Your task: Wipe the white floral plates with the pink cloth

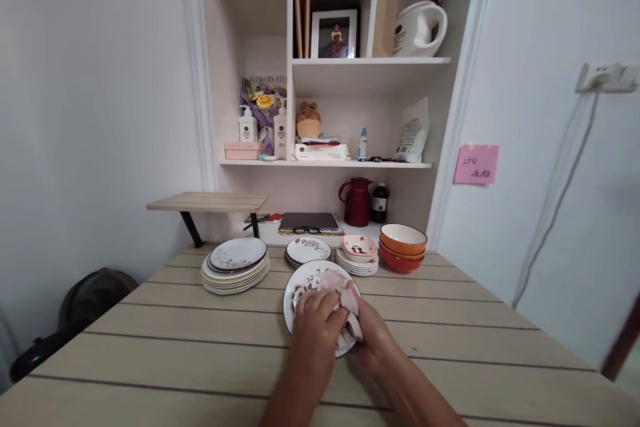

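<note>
A white plate [300, 279] with a brown floral pattern and a dark rim is in front of me, tilted toward me above the table. Over its right half lies a crumpled pale pink cloth [354, 325]. My left hand [316, 315] is closed on the cloth, its curled fingers pressing it against the plate's face. At the plate's right edge, my right hand [374, 328] is closed round the rim; the cloth touches it and hides part of its grip.
Behind stand a large plate stack [235, 280], a smaller plate stack [309, 251], small dishes [357, 263] and orange and red bowls [403, 247]. A raised wooden stand [210, 201] is at back left. A red jug [357, 203] stands under the shelves on the slatted table [175, 347].
</note>
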Demonstrator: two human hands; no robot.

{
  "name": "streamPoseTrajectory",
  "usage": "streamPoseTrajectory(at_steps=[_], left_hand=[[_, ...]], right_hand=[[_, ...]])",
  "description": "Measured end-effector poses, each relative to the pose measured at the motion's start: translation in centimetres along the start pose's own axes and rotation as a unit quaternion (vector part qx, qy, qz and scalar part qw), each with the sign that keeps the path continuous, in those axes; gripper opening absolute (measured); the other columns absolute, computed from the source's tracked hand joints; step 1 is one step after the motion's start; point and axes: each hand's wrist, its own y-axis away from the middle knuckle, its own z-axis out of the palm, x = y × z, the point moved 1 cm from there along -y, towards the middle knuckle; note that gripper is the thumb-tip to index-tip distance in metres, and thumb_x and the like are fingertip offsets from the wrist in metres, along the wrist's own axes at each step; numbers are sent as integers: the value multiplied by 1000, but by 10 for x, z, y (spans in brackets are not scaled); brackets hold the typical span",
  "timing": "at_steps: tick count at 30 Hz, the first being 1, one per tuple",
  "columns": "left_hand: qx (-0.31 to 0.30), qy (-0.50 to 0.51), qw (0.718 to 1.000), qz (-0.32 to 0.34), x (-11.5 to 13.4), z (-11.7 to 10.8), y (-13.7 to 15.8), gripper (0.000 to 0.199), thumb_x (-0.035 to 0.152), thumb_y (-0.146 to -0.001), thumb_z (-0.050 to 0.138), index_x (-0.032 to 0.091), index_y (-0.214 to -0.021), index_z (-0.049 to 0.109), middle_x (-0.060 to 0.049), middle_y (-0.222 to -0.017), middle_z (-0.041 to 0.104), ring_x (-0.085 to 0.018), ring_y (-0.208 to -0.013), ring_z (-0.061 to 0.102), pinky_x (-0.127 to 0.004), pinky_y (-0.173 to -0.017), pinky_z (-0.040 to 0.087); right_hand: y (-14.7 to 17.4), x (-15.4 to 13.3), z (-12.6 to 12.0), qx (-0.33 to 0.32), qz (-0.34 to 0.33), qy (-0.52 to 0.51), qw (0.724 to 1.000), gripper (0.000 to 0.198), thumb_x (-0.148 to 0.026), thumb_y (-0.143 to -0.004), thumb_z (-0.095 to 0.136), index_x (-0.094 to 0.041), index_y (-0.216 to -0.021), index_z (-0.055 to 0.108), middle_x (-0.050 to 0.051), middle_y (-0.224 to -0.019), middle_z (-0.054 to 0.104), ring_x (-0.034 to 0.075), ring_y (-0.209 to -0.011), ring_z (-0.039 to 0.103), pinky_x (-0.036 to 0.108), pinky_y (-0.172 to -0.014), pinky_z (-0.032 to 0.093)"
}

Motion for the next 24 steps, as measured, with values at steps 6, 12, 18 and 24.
streamPoseTrajectory(at_steps=[6, 12, 18, 24], left_hand=[[-5, -96, 989, -116, -16, -3, -4, 26, 12, -86, 57, 27, -105, 66, -1, -119, 67, -22, -114, 57, -47, -100, 35], [-24, -94, 991, -93, -5, -5, 3, 25, 12, -85, 59, 25, -105, 67, -4, -107, 69, -21, -97, 62, -39, -84, 46], [-27, -40, 997, -57, -3, -3, 7, 25, 10, -86, 55, 23, -104, 67, -5, -112, 68, -22, -100, 62, -41, -89, 48], [-83, 22, 994, -74, -7, -5, 2, 32, 5, -86, 48, 24, -104, 67, -5, -124, 65, -21, -115, 58, -44, -99, 44]], right_hand=[[8, 2, 7, 38, 19, 31, 999, 46, -53, -78, 65, -13, -101, 68, 8, -73, 75, 19, -56, 67, 27, -50, 48], [1, -6, -1, 65, 0, -23, 998, 42, -47, -84, 59, -12, -106, 64, 9, -75, 76, 21, -64, 70, 33, -64, 54], [-3, -9, -6, 48, -20, -30, 998, 41, -46, -84, 60, -10, -104, 65, 11, -80, 76, 23, -74, 71, 34, -70, 56], [-3, 2, -3, 21, 6, -4, 1000, 48, -50, -80, 64, -11, -107, 66, 12, -87, 76, 23, -74, 71, 35, -69, 55]])
